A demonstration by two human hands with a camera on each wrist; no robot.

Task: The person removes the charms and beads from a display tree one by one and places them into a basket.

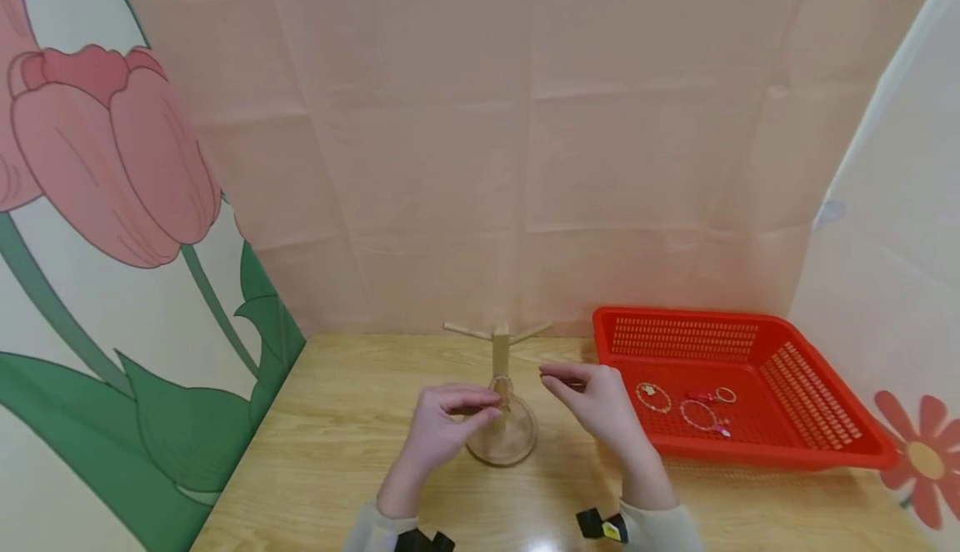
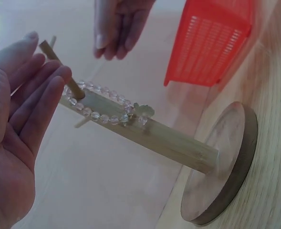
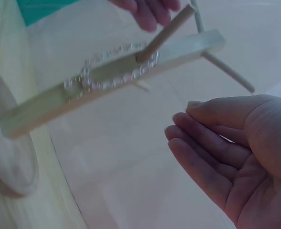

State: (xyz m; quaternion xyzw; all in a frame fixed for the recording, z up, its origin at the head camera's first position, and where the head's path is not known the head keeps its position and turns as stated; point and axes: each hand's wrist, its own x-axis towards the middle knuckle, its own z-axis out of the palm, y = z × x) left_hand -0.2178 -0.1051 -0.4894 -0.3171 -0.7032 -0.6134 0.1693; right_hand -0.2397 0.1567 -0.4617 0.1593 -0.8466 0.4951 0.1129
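A wooden jewelry stand (image 1: 501,356) with a round base (image 2: 247,143) stands upright on the table between the hands. From one of its pegs (image 3: 169,31) hangs a clear beaded bracelet (image 2: 104,118); a pale flower-like charm (image 2: 143,110) lies against the post. The left hand (image 1: 450,425) is just left of the stand, its fingers loosely bent close to the peg in the left wrist view, holding nothing. To the right of the post, the right hand (image 1: 600,403) hovers with relaxed fingers and thumb near each other. Nothing shows in its grasp, and it is apart from the bracelet.
A red plastic basket (image 1: 772,454) occupies the table's right side. Inside lie a beaded bracelet (image 1: 649,388), another with a pink charm (image 1: 722,432), and a small ring-shaped piece (image 1: 725,390). A pinkish cloth backdrop (image 1: 525,160) rises behind the wooden table (image 1: 300,469).
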